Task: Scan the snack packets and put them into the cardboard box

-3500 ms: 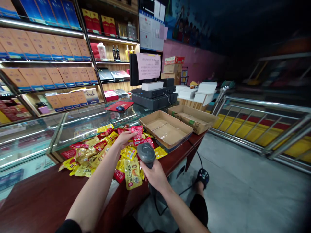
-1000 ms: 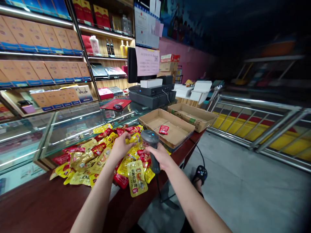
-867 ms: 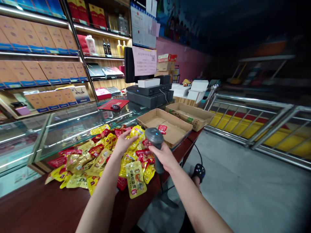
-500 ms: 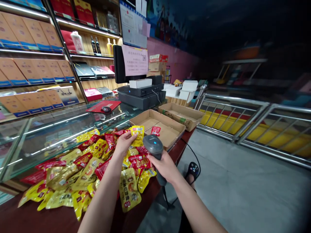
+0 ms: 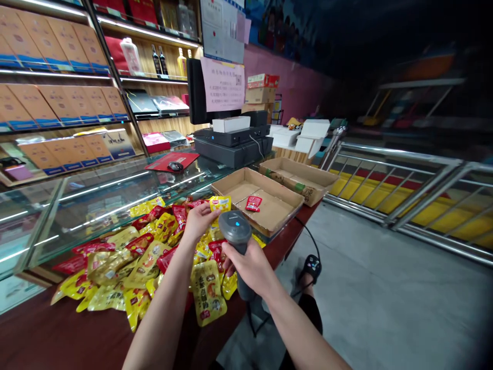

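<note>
Two hands (image 5: 198, 222), yellow packet (image 5: 221, 203) left, scanner (image 5: 234, 229) right

The red packet (image 5: 253, 203) has left the hands (image 5: 198, 222) for the tray (image 5: 275, 211).

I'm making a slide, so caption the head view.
Left hand holds a yellow packet near the scanner in the right hand.

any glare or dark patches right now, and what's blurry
Head view: strip-light reflections streak the glass display case, and small glints dot the foil snack packets; the upper right is nearly black and smeared; the handheld barcode scanner looks fairly sharp.
</note>
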Motion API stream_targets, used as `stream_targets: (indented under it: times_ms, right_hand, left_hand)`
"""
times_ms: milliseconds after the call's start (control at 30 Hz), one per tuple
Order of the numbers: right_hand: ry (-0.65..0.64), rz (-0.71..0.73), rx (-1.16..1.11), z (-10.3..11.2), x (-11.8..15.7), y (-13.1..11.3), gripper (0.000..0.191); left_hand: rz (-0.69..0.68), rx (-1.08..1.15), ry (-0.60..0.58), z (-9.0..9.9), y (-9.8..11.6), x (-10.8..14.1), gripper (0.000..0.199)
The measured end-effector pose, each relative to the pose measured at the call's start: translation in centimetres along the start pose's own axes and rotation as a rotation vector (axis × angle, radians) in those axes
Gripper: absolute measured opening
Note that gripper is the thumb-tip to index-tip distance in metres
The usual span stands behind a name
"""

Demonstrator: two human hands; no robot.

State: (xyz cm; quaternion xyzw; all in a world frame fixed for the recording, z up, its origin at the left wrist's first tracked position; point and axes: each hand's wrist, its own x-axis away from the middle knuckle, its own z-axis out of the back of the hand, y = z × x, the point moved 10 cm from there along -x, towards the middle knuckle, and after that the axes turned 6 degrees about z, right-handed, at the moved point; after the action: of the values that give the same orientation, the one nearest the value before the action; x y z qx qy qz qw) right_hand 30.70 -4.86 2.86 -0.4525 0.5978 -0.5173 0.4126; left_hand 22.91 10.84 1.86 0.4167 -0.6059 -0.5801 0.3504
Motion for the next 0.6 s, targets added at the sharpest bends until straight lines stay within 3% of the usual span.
stream_targets:
  times_ms: [333,600]
  right_hand:
    - [0.028,0.062,0.075,-0.3,0.4,-2.2,0.023]
    - [0.035,0.162,0.095,-0.5,1.0,-3.6,0.024]
  left_hand:
    - [-0.011,0.012,0.024,0.9,0.8,0.3,0.052]
    - [-0.098,0.009,0.066,0.5,3.5,1.3,0.052]
